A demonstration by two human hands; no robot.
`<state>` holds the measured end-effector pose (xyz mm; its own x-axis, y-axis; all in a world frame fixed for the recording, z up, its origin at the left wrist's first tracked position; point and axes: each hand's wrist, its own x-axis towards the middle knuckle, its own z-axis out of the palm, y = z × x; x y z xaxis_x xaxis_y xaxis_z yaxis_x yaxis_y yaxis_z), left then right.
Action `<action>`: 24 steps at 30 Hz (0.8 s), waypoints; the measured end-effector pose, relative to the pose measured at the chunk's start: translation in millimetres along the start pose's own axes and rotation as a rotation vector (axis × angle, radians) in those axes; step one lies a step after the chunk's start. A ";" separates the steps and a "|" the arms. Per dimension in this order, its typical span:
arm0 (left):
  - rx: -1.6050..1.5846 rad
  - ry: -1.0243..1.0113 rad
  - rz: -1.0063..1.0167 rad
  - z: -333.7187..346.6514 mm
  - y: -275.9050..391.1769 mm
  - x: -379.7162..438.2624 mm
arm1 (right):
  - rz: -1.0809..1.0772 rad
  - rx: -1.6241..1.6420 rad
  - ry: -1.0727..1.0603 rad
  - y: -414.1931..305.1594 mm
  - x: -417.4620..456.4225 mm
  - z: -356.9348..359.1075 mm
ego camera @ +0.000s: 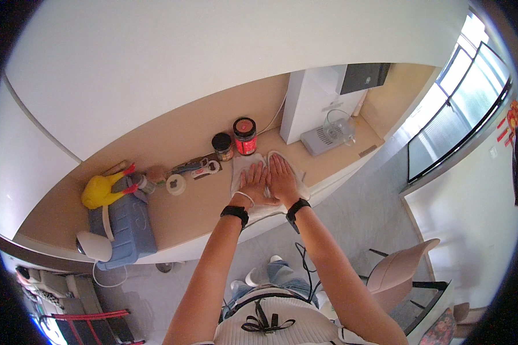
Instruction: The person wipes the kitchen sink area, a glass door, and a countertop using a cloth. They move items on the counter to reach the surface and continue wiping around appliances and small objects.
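Observation:
A light-coloured cloth (241,166) lies spread on the wood-toned counter, its near part hanging at the front edge. My left hand (255,184) rests flat on it, fingers a little apart. Close beside it, my right hand (281,179) presses palm down on the cloth's right part. Neither hand grips anything. Just behind the cloth stand a jar with a red label (245,137) and a smaller dark-lidded jar (222,146). Left of the cloth lie a bottle opener (205,170) and a round white lid or dish (175,184).
A water dispenser (292,105) with a glass jug (339,127) on its drip tray (319,140) stands at the right. At the left are a blue-grey storage box (134,228), a yellow rubber chicken (98,192) and a white camera-like device (96,246). A pink chair (393,271) stands on the floor.

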<state>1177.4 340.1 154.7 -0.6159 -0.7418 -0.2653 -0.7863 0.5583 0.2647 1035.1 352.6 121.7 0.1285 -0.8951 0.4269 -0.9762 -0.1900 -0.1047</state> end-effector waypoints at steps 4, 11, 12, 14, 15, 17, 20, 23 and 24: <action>0.051 -0.019 -0.075 -3.6 -0.5 16.6 | -0.018 0.083 -0.050 11.0 17.0 4.9; -0.066 0.011 -0.141 -18.8 2.4 29.9 | -0.071 0.080 -0.150 27.1 42.8 10.8; -0.077 0.005 -0.147 -19.2 2.3 31.6 | -0.082 0.062 -0.180 27.3 45.2 10.1; -0.069 -0.003 -0.159 -20.1 0.3 35.7 | -0.102 -0.005 -0.231 25.8 51.7 9.1; -0.056 -0.010 -0.157 -16.3 1.1 40.2 | -0.109 -0.043 -0.262 27.6 51.8 9.2; -0.055 0.011 -0.152 -9.0 0.8 47.7 | -0.111 -0.096 -0.305 32.1 56.0 9.5; -0.094 0.067 -0.147 2.1 1.3 56.6 | -0.129 -0.099 -0.312 42.4 58.3 12.7; -0.119 0.088 -0.190 1.7 -3.8 48.7 | -0.141 0.028 -0.268 34.8 62.4 17.9; -0.122 0.094 -0.189 0.6 -2.6 50.7 | -0.127 0.072 -0.249 38.2 64.1 20.1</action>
<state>1148.2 301.2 140.0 -0.4469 -0.8631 -0.2351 -0.8720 0.3616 0.3299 1009.5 279.9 127.0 0.2967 -0.9320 0.2081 -0.9356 -0.3274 -0.1320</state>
